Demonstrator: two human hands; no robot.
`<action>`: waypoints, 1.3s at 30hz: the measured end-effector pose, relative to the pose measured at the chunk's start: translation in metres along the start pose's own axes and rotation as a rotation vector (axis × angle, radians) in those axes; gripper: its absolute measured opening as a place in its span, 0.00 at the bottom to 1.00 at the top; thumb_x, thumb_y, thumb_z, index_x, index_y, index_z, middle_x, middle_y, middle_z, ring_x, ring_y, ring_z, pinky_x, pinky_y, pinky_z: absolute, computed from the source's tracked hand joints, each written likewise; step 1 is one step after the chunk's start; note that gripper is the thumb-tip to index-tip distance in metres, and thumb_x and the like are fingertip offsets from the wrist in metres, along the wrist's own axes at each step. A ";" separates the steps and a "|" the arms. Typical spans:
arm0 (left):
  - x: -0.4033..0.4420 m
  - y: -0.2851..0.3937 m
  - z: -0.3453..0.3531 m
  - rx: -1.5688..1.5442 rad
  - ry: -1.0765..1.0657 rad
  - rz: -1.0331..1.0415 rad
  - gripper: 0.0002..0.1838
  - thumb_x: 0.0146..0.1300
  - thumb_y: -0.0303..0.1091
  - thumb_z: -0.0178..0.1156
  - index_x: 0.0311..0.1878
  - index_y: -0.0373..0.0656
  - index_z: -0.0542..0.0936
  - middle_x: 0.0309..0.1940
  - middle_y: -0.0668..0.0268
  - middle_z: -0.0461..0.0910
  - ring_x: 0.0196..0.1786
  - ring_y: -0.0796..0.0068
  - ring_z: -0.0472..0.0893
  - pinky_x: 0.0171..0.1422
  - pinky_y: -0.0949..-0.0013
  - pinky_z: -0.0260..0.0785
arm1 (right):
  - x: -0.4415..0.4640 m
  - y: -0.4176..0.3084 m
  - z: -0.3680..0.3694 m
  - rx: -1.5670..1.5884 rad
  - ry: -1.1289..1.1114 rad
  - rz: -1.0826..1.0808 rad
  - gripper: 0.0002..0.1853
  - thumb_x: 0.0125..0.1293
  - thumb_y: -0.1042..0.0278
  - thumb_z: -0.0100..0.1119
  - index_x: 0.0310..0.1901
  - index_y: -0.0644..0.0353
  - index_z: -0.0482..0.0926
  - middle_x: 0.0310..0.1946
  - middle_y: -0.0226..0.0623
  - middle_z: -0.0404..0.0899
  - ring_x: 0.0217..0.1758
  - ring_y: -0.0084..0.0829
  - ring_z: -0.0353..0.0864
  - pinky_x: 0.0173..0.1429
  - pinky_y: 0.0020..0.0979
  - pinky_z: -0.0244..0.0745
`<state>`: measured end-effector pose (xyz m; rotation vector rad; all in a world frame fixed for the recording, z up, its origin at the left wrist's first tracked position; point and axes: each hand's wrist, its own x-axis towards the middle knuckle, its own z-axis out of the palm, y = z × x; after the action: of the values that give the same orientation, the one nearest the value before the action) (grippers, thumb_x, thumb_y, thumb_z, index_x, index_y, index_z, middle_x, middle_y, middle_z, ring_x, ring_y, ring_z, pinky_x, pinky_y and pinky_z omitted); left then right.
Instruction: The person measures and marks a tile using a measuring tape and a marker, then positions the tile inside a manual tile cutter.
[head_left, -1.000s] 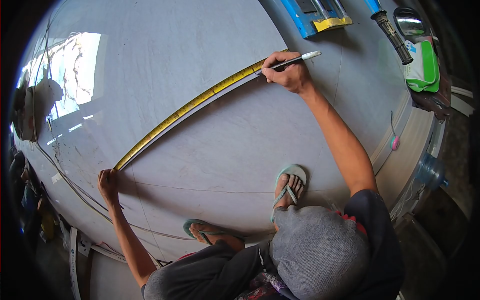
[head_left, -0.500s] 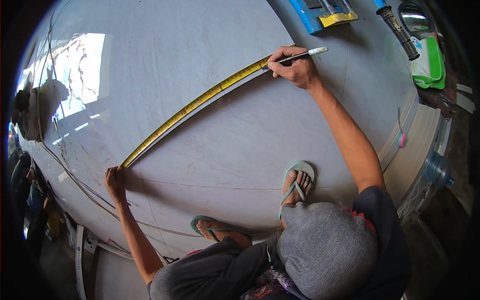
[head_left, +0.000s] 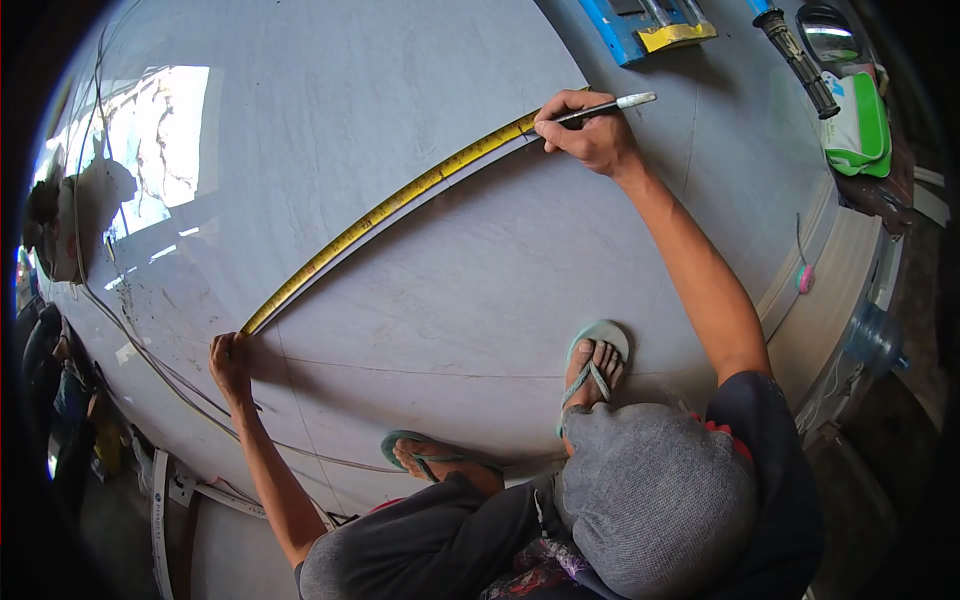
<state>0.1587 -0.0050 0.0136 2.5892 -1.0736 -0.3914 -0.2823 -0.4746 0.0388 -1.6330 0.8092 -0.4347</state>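
Observation:
A yellow tape measure blade (head_left: 440, 174) stretches in a slanting line along the edge of a large light-grey slab (head_left: 330, 110); it looks curved in this wide view. My left hand (head_left: 230, 365) is closed on its lower-left end, at the slab's edge. At the upper-right end, my right hand (head_left: 600, 140) pinches a dark pen with a whitish end (head_left: 636, 100). The right fingers rest by the tape; whether they also press on it I cannot tell. The tape's far end is hidden behind that hand.
Beyond the right hand stands a blue and yellow metal tool (head_left: 678, 38), near a black-and-blue handle (head_left: 800, 65). A green and white pouch (head_left: 858, 125) lies at the right. Cables (head_left: 150, 355) run along the left. Sandalled feet (head_left: 595, 370) stand below the slab.
The pen in my right hand has shifted very slightly. The tape and my left hand stay where they were.

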 end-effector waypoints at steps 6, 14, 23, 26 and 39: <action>0.001 -0.004 0.001 0.012 0.010 0.044 0.08 0.64 0.31 0.61 0.37 0.35 0.81 0.34 0.59 0.80 0.37 0.62 0.79 0.44 0.65 0.70 | 0.002 0.000 -0.003 -0.005 -0.071 0.043 0.08 0.58 0.66 0.65 0.32 0.63 0.81 0.23 0.31 0.80 0.25 0.20 0.80 0.32 0.22 0.74; 0.000 0.002 0.000 0.018 0.012 0.036 0.07 0.64 0.31 0.61 0.37 0.35 0.81 0.34 0.59 0.80 0.37 0.63 0.79 0.45 0.65 0.70 | 0.000 -0.004 0.000 0.008 -0.039 0.019 0.05 0.57 0.71 0.63 0.27 0.62 0.80 0.20 0.30 0.79 0.24 0.18 0.77 0.31 0.22 0.71; -0.001 0.001 -0.001 0.005 -0.002 0.013 0.08 0.63 0.32 0.62 0.37 0.35 0.81 0.34 0.59 0.80 0.37 0.63 0.79 0.45 0.65 0.70 | 0.001 -0.006 -0.002 -0.045 -0.066 0.010 0.07 0.58 0.69 0.63 0.29 0.64 0.80 0.20 0.31 0.79 0.24 0.20 0.78 0.30 0.22 0.73; 0.000 0.002 -0.001 0.029 0.002 0.037 0.08 0.63 0.32 0.62 0.36 0.36 0.81 0.33 0.59 0.80 0.38 0.61 0.79 0.46 0.64 0.70 | 0.001 -0.004 -0.010 0.065 -0.058 0.065 0.06 0.60 0.70 0.61 0.31 0.64 0.80 0.22 0.32 0.79 0.24 0.20 0.78 0.30 0.23 0.74; 0.003 0.005 -0.003 0.045 0.043 0.082 0.10 0.57 0.36 0.66 0.33 0.38 0.82 0.32 0.58 0.80 0.40 0.56 0.78 0.47 0.59 0.69 | -0.006 0.017 -0.015 -0.179 0.651 -0.099 0.10 0.59 0.68 0.68 0.37 0.62 0.78 0.27 0.36 0.82 0.33 0.24 0.81 0.40 0.27 0.75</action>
<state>0.1581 -0.0100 0.0177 2.5697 -1.1822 -0.2944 -0.3013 -0.4817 0.0265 -1.7161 1.2768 -1.0192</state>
